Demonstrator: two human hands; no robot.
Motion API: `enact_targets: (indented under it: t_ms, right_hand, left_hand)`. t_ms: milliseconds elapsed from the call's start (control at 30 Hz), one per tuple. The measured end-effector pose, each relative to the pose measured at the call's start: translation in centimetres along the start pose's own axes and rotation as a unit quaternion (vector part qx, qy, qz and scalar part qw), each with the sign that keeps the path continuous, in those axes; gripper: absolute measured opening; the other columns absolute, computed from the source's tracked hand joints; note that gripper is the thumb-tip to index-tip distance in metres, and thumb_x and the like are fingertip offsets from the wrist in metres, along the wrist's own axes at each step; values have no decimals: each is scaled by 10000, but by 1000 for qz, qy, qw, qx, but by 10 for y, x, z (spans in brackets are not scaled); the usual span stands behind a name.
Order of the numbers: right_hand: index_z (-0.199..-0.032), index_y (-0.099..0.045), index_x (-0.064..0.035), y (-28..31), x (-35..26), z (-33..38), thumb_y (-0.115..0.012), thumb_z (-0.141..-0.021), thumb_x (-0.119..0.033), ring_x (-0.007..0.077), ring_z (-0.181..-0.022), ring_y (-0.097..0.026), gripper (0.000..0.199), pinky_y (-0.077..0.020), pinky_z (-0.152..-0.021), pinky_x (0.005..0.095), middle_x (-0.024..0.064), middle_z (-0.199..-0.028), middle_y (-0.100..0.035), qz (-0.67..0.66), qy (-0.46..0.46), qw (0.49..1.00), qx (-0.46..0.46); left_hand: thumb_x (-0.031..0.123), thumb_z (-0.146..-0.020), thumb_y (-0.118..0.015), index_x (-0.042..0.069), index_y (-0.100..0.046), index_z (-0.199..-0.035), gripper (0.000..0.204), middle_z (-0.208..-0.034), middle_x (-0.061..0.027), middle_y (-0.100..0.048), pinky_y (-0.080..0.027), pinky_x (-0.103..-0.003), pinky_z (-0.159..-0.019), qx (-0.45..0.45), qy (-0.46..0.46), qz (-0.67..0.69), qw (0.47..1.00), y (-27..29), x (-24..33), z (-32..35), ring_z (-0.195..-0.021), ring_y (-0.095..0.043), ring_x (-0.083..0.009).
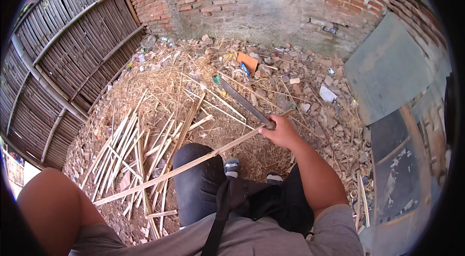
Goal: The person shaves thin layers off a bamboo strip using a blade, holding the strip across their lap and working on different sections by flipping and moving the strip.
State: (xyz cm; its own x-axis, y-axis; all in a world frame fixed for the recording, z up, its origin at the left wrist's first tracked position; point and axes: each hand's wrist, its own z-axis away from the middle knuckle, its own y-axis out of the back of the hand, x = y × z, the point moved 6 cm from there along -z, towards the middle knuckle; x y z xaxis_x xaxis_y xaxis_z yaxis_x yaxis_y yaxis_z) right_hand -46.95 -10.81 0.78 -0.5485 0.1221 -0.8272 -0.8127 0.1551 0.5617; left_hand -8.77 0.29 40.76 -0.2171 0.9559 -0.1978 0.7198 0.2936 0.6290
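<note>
My right hand (282,132) is closed round the handle of a machete (244,102), in front of my knees. Its dark, slightly curved blade points up and to the left. A long split bamboo strip (193,161) slants across my left thigh, from the lower left up to my right hand. The strip's far end passes by my thumb and the machete handle; whether my fingers also grip it I cannot tell. At the lower left my bent left arm (53,207) shows, but my left hand is out of sight.
Several bamboo strips (138,147) lie in a loose pile on the ground to the left. Rubble with an orange tile piece (247,62) spreads ahead. A bamboo-slat fence (58,57) stands left, a brick wall (252,9) behind, and grey panels (390,69) lean at the right.
</note>
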Motion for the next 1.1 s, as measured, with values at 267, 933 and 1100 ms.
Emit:
enact_targets:
  t_ms: [267,933,1100]
  right_hand:
    - [-1163,-656,14,-3,9,-8,-799,-839,-371,280,-831,-692,523,-534,-762,396,180,-917,-709,20,24,999,7]
    - [-1179,-656,-2,-2,1,-10,-796,-813,-412,329,-892,-706,566,-540,-786,418,190,-967,-719,36,14,999,3]
    - [-1191,-652,-6,3,1,-4,-795,-812,-410,335,-915,-707,572,-541,-794,422,195,-999,-719,47,7,999,12]
  left_hand:
    - [448,-945,-522,-1,-670,-1132,508,-1088,-188,-694,-506,-427,-904,-145,111,-39,982,-88,-29,27,-1053,-641,-289]
    - [360,-876,-591,1,-675,-1101,432,-1091,-195,-682,-511,-443,-897,-163,119,-50,978,-82,-24,43,-1052,-634,-298]
    - [338,-859,-608,1,-676,-1093,415,-1092,-196,-679,-512,-447,-896,-163,117,-53,978,-81,-25,51,-1052,-632,-300]
